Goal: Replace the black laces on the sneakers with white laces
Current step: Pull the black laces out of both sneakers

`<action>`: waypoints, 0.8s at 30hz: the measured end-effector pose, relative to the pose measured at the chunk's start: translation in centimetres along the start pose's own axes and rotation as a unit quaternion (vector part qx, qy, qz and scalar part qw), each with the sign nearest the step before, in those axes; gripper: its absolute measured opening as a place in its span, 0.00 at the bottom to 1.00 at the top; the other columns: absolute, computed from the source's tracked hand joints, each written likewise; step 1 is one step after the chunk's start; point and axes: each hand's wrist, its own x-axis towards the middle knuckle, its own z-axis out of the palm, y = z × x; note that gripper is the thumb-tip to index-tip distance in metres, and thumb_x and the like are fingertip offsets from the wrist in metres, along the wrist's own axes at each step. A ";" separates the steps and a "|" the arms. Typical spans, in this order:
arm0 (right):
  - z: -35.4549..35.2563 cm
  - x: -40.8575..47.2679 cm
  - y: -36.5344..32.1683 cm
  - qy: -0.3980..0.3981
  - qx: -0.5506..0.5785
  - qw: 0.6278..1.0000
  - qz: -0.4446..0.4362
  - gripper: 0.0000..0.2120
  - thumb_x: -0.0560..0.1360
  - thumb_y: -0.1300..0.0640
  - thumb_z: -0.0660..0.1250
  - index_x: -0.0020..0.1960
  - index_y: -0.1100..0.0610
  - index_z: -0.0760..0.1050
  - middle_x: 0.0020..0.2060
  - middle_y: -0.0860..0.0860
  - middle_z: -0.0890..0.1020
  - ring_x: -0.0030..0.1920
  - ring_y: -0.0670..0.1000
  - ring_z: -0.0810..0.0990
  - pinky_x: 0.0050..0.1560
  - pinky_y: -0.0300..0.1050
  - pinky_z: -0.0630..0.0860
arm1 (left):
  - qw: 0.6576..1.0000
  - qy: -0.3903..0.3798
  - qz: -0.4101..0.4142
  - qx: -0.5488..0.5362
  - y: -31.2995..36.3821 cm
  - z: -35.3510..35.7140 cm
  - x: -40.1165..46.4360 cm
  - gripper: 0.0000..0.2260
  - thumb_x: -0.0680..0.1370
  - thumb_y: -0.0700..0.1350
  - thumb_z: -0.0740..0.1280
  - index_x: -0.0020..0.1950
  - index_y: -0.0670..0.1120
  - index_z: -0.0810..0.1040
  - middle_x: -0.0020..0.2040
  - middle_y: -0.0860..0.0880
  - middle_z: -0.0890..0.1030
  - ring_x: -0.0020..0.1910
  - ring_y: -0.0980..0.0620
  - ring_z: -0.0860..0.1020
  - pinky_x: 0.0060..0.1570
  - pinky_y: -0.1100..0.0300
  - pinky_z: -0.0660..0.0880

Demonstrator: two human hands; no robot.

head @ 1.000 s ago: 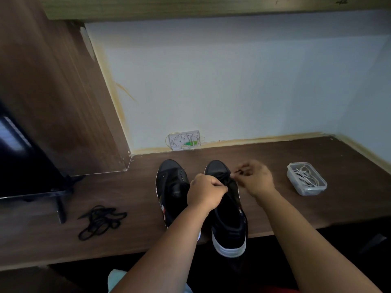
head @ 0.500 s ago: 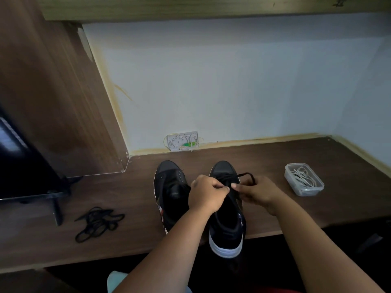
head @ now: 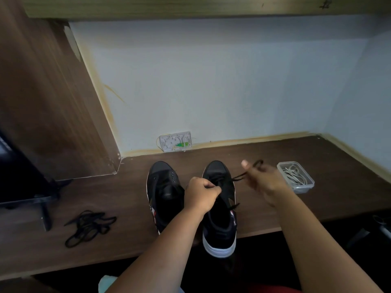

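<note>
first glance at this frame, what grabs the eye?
The two hands at centre: the left hand grips the right black sneaker while the right hand pulls its black lace out to the right. A loose tangle of black lace lies left on the dark wooden desk; a clear plastic tub of white laces sits right.

Looks like a home room: built-in dark wood desk [head: 275, 210] in a white-walled alcove, uncovered wall socket [head: 175, 141] at the skirting, screen on a stand [head: 19, 176] at left.
</note>
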 end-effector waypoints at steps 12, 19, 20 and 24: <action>3.4 1.3 3.3 0.100 -0.345 0.929 -0.095 0.12 0.74 0.48 0.70 0.46 0.57 0.81 0.41 0.53 0.82 0.44 0.53 0.80 0.44 0.45 0.76 | 0.999 -0.015 0.025 -0.013 0.1 -0.2 -0.1 0.11 0.71 0.41 0.73 0.29 0.46 0.79 0.29 0.54 0.76 0.26 0.62 0.74 0.26 0.72 0.68; -0.8 0.7 -2.7 0.106 0.016 0.989 -0.106 0.10 0.77 0.57 0.69 0.39 0.59 0.73 0.30 0.52 0.78 0.30 0.48 0.75 0.29 0.37 0.74 | 0.999 -0.008 0.034 -0.005 0.0 -0.2 -0.1 0.14 0.71 0.40 0.72 0.26 0.45 0.76 0.29 0.54 0.75 0.25 0.65 0.74 0.23 0.74 0.66; -0.8 0.3 -1.6 0.031 -0.052 0.997 -0.052 0.12 0.74 0.53 0.71 0.40 0.61 0.74 0.31 0.53 0.78 0.32 0.50 0.75 0.33 0.40 0.75 | 0.999 -0.010 0.033 -0.009 0.0 -0.2 0.0 0.13 0.71 0.41 0.72 0.26 0.45 0.76 0.29 0.55 0.75 0.25 0.65 0.74 0.24 0.73 0.66; 1.0 -0.3 2.1 -0.124 -0.275 0.950 0.077 0.27 0.63 0.38 0.76 0.48 0.60 0.78 0.39 0.54 0.82 0.39 0.51 0.79 0.38 0.44 0.74 | 0.999 -0.026 0.037 -0.009 0.1 0.0 0.0 0.09 0.70 0.44 0.71 0.30 0.47 0.78 0.38 0.52 0.79 0.34 0.60 0.77 0.33 0.66 0.71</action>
